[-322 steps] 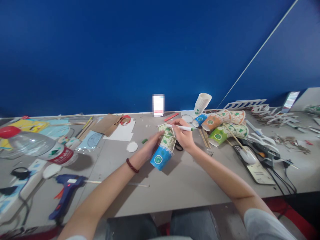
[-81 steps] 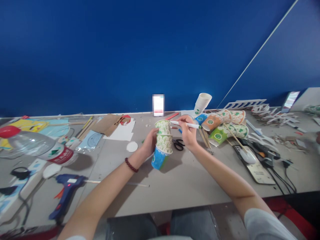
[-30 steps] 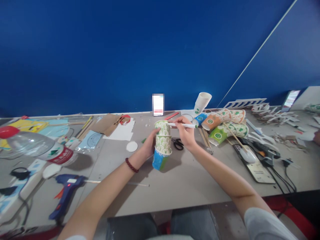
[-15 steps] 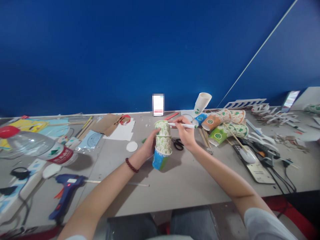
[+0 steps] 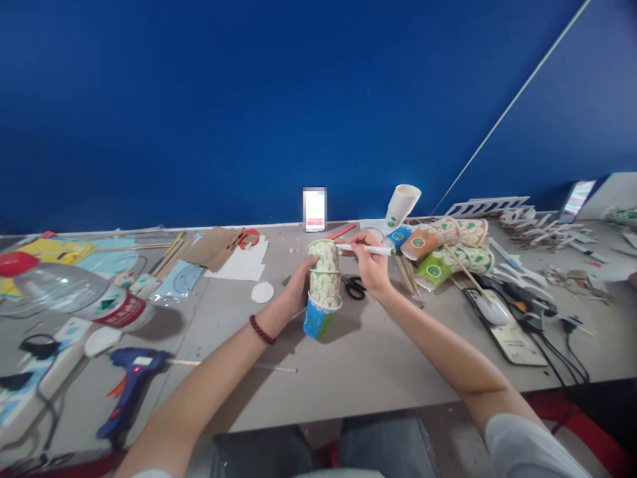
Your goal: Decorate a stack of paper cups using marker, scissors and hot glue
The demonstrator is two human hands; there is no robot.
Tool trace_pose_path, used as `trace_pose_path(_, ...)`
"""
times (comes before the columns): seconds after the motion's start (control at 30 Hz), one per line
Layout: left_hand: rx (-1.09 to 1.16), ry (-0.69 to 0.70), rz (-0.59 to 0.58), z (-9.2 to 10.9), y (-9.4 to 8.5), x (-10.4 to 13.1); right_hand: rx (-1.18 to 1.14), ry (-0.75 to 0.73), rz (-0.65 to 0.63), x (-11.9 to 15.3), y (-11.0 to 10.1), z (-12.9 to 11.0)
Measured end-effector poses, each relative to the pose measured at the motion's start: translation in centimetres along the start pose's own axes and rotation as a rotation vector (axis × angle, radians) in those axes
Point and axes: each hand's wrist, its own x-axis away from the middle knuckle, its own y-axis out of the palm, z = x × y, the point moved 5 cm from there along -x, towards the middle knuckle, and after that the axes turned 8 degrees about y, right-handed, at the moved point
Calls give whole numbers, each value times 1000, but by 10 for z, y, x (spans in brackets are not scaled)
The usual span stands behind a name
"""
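My left hand (image 5: 298,287) is wrapped round the side of a stack of paper cups (image 5: 325,287), two patterned green and white above a blue one. The stack is held tilted over the table. In my right hand (image 5: 371,262) a white marker (image 5: 374,250) with a green end is pinched. Its left tip is close to the rim of the top cup; whether it touches I cannot tell. Beyond the stack, black-handled scissors (image 5: 355,287) lie beside my right wrist. A white paper disc (image 5: 262,292) rests left of the cups.
To the left are a glue gun (image 5: 134,378), a large plastic bottle (image 5: 84,292) and a power strip (image 5: 44,372). A phone (image 5: 315,210) stands against the blue wall. On the right lie joined coloured cups (image 5: 423,242), a white cup stack (image 5: 402,204) and another glue gun (image 5: 527,297).
The marker in my right hand has shifted very slightly to the right. My left hand and the cup stack stay almost where they were.
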Motion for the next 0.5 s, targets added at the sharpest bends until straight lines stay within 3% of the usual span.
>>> trace_pose_path(0.5, -27, 16, 30, 0, 1, 3, 79, -37, -1, 4, 2, -9)
